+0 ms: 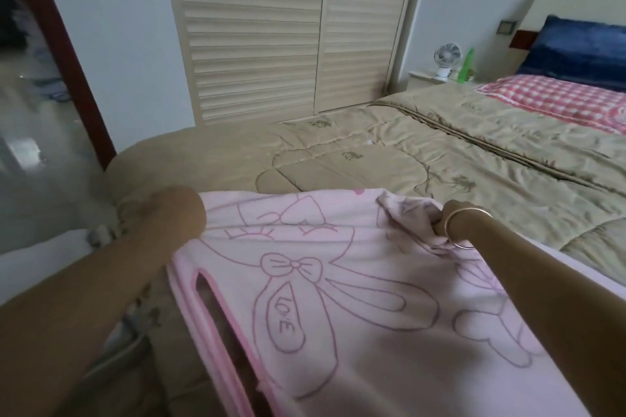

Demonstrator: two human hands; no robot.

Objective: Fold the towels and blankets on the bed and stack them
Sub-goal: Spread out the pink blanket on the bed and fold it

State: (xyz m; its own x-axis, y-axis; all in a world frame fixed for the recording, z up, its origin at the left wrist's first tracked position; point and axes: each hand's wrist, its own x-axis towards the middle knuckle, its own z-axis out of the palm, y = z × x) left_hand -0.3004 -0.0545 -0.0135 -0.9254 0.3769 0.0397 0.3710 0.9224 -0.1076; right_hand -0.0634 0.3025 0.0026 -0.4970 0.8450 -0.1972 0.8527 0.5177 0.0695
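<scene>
Still on the first fold, I reckon. The pink towel is lying open over the foot of the bed, filling the lower half of the frame. My right hand, centre right, has its fingers clenched into a bunched far corner. My left hand, centre left, is at the other far corner, but it's a blur so I can't tell the grip. The long axis seems to run from that far edge down toward me. Next up: pull it taut and square the corners.
</scene>
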